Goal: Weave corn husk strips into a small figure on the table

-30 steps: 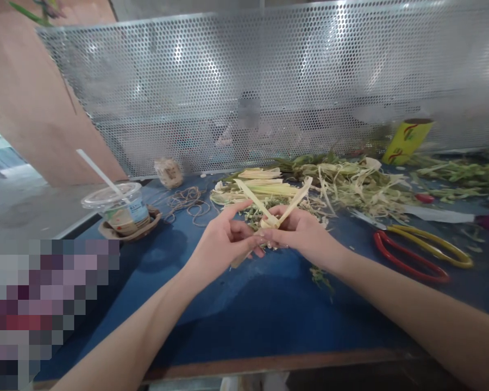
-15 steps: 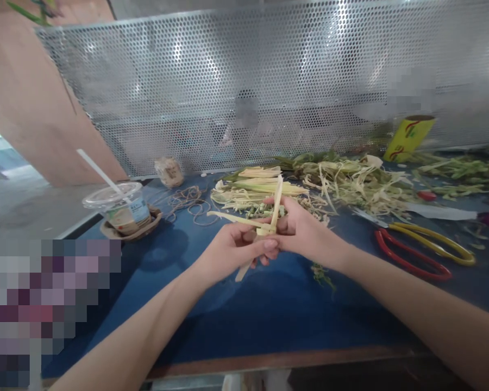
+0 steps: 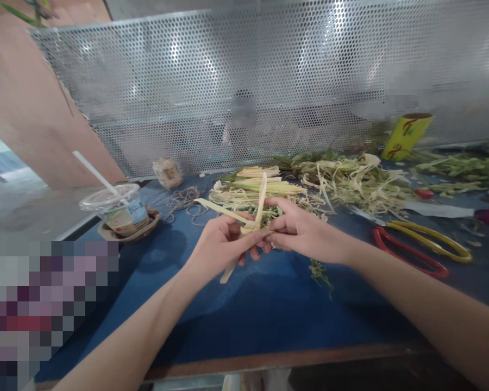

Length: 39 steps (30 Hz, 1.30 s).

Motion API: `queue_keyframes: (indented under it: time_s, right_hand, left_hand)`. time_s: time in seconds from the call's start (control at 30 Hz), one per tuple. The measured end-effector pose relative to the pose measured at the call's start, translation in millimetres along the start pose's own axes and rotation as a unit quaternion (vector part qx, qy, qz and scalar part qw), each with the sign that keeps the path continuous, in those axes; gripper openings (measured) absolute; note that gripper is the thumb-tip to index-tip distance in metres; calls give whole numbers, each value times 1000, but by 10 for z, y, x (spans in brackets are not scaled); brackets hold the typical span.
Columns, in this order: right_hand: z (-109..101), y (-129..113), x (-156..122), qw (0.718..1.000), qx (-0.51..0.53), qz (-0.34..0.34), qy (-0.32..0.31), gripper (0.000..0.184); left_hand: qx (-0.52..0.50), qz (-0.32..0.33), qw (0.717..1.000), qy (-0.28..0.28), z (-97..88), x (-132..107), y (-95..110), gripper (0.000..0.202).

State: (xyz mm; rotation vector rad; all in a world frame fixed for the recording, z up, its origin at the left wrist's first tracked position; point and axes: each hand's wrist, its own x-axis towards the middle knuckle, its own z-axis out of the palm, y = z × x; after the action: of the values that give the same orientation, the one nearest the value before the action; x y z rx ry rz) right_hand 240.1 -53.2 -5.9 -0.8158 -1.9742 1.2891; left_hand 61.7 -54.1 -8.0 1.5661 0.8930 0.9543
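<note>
Between my two hands are pale yellow palm-leaf strips [image 3: 251,227], folded over each other into a small knot with loose ends. One end points up, one sticks out to the left and one hangs below my left hand [image 3: 220,247]. My left hand is closed around the knot, thumb pressed on its front. From the other side, my right hand [image 3: 295,231] pinches the strips close to the knot. Its fingertips partly hide what they grip. Behind the hands lies a bundle of yellow leaf strips [image 3: 269,186] on the blue tabletop [image 3: 269,309].
To the right lie scissors [image 3: 415,250] with red and yellow handles and a purple-handled knife [image 3: 444,210]. Shredded leaves [image 3: 350,182] and a yellow tube [image 3: 407,137] sit behind. At left are a plastic cup [image 3: 124,212] with a straw, and string [image 3: 183,202]. A perforated metal panel [image 3: 244,70] stands across the back.
Both hands have kept hold of the strips while the knot has shifted slightly left. My right hand's fingers have moved a little apart from the left hand's.
</note>
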Motion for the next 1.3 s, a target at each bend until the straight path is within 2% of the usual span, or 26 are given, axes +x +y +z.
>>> queue_keyframes:
  time_s: [0.1,0.2,0.3,0.4,0.5,0.57,0.77,0.9,1.0,1.17,1.3]
  right_hand:
    - [-68,-6,5,999,-36,2,-6,52]
    - [-203,-45,2,998,-42,9,-43,50]
    - [-305,-74,-6,993,-39,20,-108,49]
    - [-308,-64,-14,989,-22,28,-146,57]
    - [-224,-32,-8,994,-10,8,-105,64]
    - [-150,-12,5,997,-16,-10,-75,65]
    - [-20,35,41,999,-7,-22,-47,62]
    - [-45,49,43,999,-34,-22,-30,58]
    - [-83,67,42,997,-70,-23,-17,51]
    - [-73,121,56,997,-51,-24,61,31]
    - [-18,127,84,996,9,-34,77,15]
  left_hand:
    - [-7,-1,998,55,-15,6,12,20]
    - [-11,8,996,83,-39,4,50,20]
    - [-17,13,998,62,-47,-3,77,21]
    - [-15,-8,1000,4,-27,-6,82,24]
    - [-16,-14,998,-51,16,-6,69,30]
    - [-17,-9,998,-67,52,-7,53,34]
    - [13,-17,999,-49,116,-36,24,47]
    - [47,-19,996,-67,79,-73,27,37]
    - [66,-34,992,-103,43,-81,7,27]
    - [43,-29,997,-58,58,-62,-28,35]
    - [21,-43,998,-48,114,-56,-3,35]
